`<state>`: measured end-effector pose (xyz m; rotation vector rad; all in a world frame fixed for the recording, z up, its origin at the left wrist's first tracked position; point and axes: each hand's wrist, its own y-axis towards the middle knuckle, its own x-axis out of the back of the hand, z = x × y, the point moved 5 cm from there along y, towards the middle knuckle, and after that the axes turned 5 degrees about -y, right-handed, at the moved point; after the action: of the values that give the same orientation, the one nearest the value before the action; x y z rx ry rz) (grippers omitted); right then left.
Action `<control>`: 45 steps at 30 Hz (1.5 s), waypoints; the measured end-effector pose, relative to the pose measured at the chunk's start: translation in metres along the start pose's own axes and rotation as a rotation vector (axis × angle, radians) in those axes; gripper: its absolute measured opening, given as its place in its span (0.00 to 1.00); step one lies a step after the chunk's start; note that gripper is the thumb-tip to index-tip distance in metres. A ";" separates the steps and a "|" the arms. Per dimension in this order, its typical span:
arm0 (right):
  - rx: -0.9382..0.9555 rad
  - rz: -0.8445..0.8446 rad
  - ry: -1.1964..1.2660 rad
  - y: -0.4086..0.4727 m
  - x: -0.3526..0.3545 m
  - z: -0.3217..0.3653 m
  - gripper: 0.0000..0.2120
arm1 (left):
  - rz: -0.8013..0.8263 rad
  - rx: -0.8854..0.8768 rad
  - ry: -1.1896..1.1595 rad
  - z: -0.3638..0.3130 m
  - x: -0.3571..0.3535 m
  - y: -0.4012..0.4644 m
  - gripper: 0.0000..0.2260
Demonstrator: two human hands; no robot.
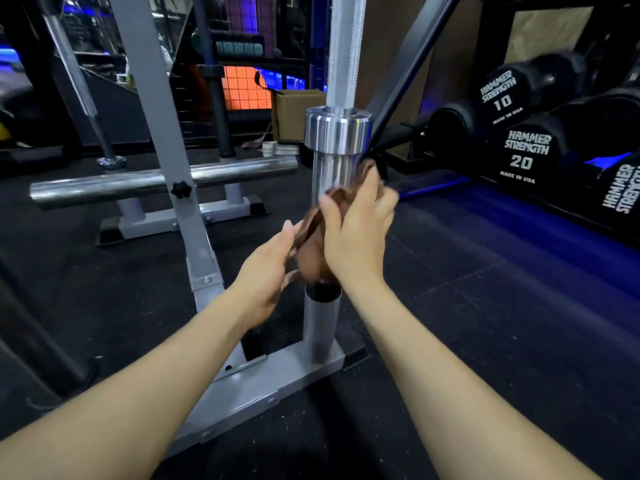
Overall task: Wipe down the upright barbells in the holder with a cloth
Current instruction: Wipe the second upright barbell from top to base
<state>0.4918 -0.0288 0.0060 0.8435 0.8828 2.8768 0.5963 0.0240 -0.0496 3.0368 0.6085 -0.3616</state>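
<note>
**Two hands, one cloth, low on the barbell sleeve**

Two hands working near frame centre. At about 8 o'clock from the sleeve: left hand [273, 268], fingers loosely spread and mostly straight, fingertips touching the trailing edge of the brown cloth [313, 233]; pinching or merely steadying, cannot tell through the blur. Just right of it: right hand [356, 223], fingers curled round the cloth and pressing it against the chrome sleeve of the upright barbell [341, 147], below the collar. Barbell standing in the grey holder tube [320, 327], at 6 o'clock from the hands.

Likely trouble, judged from this position:
- Loose cloth tail at the left hand, apt to snag or bunch at the black tube mouth on a downward stroke.
- Sleeve probably free to spin, so a wipe round it could turn the metal without cleaning it.
- Side pressure on a tall bar seated only at the bottom, enough to rock it in the tube.
- Knurled shaft above at 12 o'clock, apt to catch fibres.

Far left, at 9 o'clock: a horizontal chrome bar [162, 181] on the rack.

Far right, at 2 to 3 o'clock: dumbbells [526, 150], reading "HAMMER STRENGTH", "10" and "20", "MADE IN USA".
</note>
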 end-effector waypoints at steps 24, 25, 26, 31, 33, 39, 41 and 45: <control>-0.311 0.356 0.287 -0.012 0.022 -0.053 0.23 | -0.147 0.132 0.134 -0.009 -0.011 -0.034 0.13; -0.359 0.341 0.430 -0.010 0.026 -0.046 0.24 | -0.150 0.127 0.110 -0.011 -0.015 -0.034 0.12; -0.408 0.330 0.548 -0.010 0.027 -0.041 0.24 | -0.150 0.123 0.087 -0.013 -0.021 -0.036 0.11; -0.703 0.245 0.679 -0.013 0.033 -0.051 0.18 | -0.358 -0.381 0.448 -0.041 -0.031 -0.059 0.13; -0.815 0.253 0.734 -0.016 0.037 -0.057 0.19 | -0.139 -0.539 0.618 -0.046 -0.052 -0.071 0.16; -0.944 0.370 0.853 -0.023 0.049 -0.055 0.10 | -0.028 -0.246 0.595 -0.016 -0.049 -0.054 0.20; -0.881 0.456 0.837 -0.025 0.051 -0.052 0.05 | -0.102 -0.274 0.505 -0.022 -0.039 -0.049 0.12; -0.498 0.633 0.518 -0.023 0.061 -0.050 0.37 | -0.125 -0.309 0.438 -0.037 -0.028 -0.045 0.15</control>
<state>0.4118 -0.0254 -0.0107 0.3639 -0.1924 3.6834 0.5618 0.0571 -0.0062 2.7867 0.7875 0.3758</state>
